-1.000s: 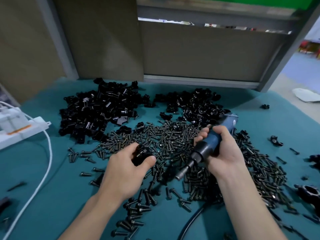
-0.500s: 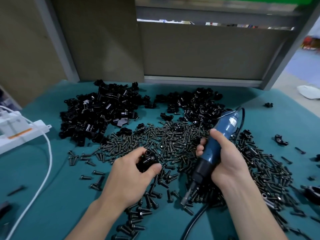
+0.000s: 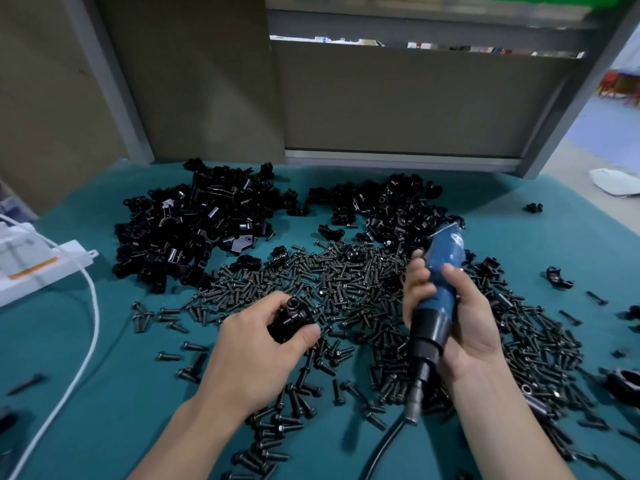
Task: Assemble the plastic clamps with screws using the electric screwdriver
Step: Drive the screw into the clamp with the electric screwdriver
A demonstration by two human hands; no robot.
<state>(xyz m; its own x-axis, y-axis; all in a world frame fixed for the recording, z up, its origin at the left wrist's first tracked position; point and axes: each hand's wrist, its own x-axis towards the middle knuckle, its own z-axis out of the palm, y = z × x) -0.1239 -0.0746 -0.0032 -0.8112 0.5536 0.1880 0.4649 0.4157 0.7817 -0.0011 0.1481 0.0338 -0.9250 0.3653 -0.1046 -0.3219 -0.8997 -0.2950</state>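
Observation:
My left hand (image 3: 258, 351) grips a black plastic clamp (image 3: 290, 318) just above the screws, its round hole facing up. My right hand (image 3: 460, 317) holds the blue electric screwdriver (image 3: 437, 299) nearly upright, with its metal bit (image 3: 414, 403) pointing down into the screws near the front. A wide spread of dark screws (image 3: 346, 282) covers the teal table between and around both hands. Two heaps of black clamp parts lie behind: a big left pile (image 3: 194, 223) and a right pile (image 3: 384, 206).
A white power strip (image 3: 38, 268) with a white cable (image 3: 83, 341) sits at the left edge. The screwdriver's black cord (image 3: 384, 445) runs off the front. Loose clamps (image 3: 557, 277) lie scattered at the right. A grey panel wall (image 3: 398, 109) closes the back of the teal table (image 3: 104, 393).
The screwdriver has swung from lying slanted toward the left hand to nearly upright, its bit moving down and toward me. The left hand has kept hold of the clamp, shifting slightly.

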